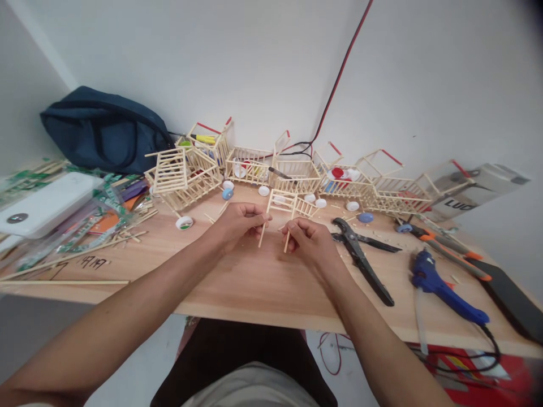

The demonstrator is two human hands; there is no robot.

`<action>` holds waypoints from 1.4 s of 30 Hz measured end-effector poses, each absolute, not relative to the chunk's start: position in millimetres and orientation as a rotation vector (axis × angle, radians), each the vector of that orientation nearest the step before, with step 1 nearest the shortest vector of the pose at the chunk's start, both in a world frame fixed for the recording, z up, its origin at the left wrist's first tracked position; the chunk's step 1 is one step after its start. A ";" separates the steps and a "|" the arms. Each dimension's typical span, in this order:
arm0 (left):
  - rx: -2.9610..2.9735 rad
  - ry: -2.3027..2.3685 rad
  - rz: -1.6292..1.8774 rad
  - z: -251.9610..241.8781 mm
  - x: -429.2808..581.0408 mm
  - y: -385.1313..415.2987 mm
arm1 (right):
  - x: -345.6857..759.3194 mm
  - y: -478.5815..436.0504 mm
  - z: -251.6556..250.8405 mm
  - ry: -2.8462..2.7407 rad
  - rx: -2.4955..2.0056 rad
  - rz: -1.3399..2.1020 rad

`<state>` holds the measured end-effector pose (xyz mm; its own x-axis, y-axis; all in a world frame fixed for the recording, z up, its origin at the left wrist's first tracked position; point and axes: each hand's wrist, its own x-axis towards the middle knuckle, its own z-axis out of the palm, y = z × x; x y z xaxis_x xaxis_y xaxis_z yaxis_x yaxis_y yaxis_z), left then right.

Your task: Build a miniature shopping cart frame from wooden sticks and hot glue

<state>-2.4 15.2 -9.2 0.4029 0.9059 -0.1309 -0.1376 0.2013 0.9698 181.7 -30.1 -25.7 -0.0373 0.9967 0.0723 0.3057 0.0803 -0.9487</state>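
Observation:
Between my two hands is a small frame of thin wooden sticks (281, 195), with two long legs pointing toward me and short bars across its far end. My left hand (244, 223) pinches the left leg between thumb and fingers. On the other side, my right hand (309, 237) grips the right leg in the same way. Just behind the frame stand stick-built miniature carts with red handles, one of them a cart (297, 174) with a dark pen lying across it. White bottle-cap wheels (263, 191) show along the carts' lower edges.
Right of my hands lie black pliers (360, 254), a blue glue gun (445, 291) with its cord, and orange-handled cutters (449, 249). At left are a white power bank (48, 203), loose sticks (106, 243) and a blue bag (106, 130). A red-black cable (343, 68) runs down the wall.

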 end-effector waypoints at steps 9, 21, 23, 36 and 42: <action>1.118 0.869 0.862 -8.9 -2.9 15.0 | 181.0 -30.6 -23.0 -1.497 -1.336 1.019; 1.129 0.923 0.862 -9.1 -5.1 15.2 | 183.1 -29.8 -24.9 -1.401 -1.313 1.040; 1.120 0.942 0.878 -8.9 -5.9 15.7 | 183.0 -30.1 -25.0 -1.396 -1.315 1.040; 1.165 0.915 0.904 -8.4 -4.1 15.9 | 180.5 -29.3 -24.6 -1.398 -1.299 1.061; 1.147 0.912 0.903 -7.9 -5.3 15.6 | 180.6 -30.3 -23.6 -1.419 -1.278 1.009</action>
